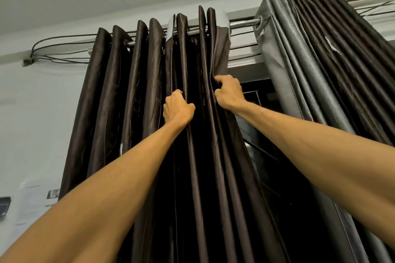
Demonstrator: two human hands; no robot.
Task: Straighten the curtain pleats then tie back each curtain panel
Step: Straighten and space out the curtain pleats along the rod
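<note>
Below the rod (243,23), the left hand (177,107) and right hand (228,92) each squeeze a fold of the brown curtain (119,100), likely to pull the folds straight.

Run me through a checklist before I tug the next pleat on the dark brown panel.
1. Left hand grips a pleat of the dark brown panel: ok.
2. Right hand grips the panel's right edge: ok.
3. Pleats evenly spaced along the rod: not ok; the folds near the right edge crowd together and stand higher.
4. Grey panel apart from the brown one: ok; bare rod shows between them.
5. Tieback at hand: cannot tell; none in view.
</note>
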